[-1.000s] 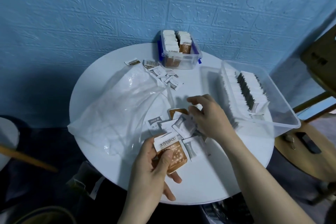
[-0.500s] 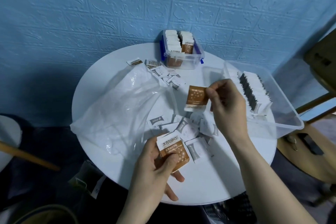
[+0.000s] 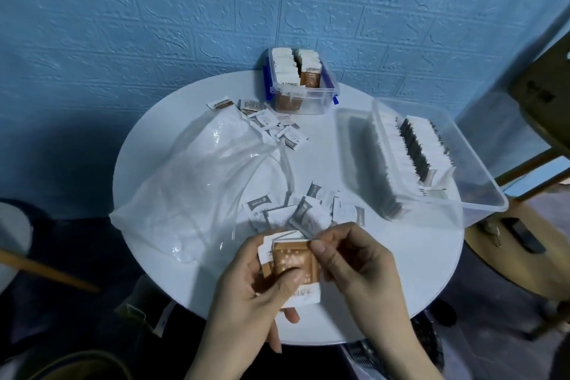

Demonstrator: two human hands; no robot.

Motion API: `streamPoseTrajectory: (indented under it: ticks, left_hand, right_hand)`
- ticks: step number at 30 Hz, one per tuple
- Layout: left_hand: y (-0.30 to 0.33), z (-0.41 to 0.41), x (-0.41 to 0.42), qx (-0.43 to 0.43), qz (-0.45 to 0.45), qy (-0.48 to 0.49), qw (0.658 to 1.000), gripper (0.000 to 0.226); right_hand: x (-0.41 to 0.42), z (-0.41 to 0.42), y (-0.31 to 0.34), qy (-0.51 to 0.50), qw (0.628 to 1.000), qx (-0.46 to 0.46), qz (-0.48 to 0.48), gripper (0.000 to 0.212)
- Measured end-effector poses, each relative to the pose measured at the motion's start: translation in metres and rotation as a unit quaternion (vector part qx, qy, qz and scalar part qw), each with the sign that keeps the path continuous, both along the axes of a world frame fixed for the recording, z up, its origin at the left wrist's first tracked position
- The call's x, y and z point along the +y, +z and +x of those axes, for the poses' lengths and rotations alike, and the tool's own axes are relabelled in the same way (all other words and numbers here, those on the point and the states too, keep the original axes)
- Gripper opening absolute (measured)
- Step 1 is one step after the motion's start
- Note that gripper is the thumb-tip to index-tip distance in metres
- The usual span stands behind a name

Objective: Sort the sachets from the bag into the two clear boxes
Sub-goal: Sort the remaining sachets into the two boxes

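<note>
Half a second earlier the right hand had held a brown sachet up over the middle of the table; it had since come down to the near edge and met the left hand. Both hands gripped a small stack of brown sachets: the left thumb pressed on the top one with the fingers curled beneath, while the right thumb and forefinger pinched its upper right corner. Just beyond the hands lay a loose heap of grey-and-white sachets on the round white table, beside the crumpled clear plastic bag spread over the table's left half. More loose sachets were scattered at the bag's far end, near the small clear box with blue latches, which stood at the far edge holding upright brown sachets. A large clear box sat on the right, overhanging the rim, with rows of grey-and-white sachets standing inside
</note>
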State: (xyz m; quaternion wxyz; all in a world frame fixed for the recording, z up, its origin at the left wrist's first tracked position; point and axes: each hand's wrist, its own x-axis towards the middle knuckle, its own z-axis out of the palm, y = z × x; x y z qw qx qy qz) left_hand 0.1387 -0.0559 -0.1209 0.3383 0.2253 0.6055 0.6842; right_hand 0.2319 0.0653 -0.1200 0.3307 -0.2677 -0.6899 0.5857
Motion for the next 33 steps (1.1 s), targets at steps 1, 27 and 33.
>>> streamPoseTrajectory:
  ticks: [1,27,33]
  left_hand:
    - [0.004,-0.001,-0.002,0.013,0.000,0.018,1.000,0.043]
    - [0.003,-0.105,-0.006,0.169,-0.205,0.128,0.955,0.021]
    - [0.020,-0.118,-0.006,0.197,-0.147,0.160,0.956,0.020]
  right_hand:
    - [0.006,0.003,-0.002,-0.034,0.993,-0.045,0.099,0.009]
    - [0.032,-0.001,-0.027,0.118,0.851,-0.271,0.434,0.043]
    - [0.058,-0.028,0.011,0.084,0.887,-0.218,0.398,0.032]
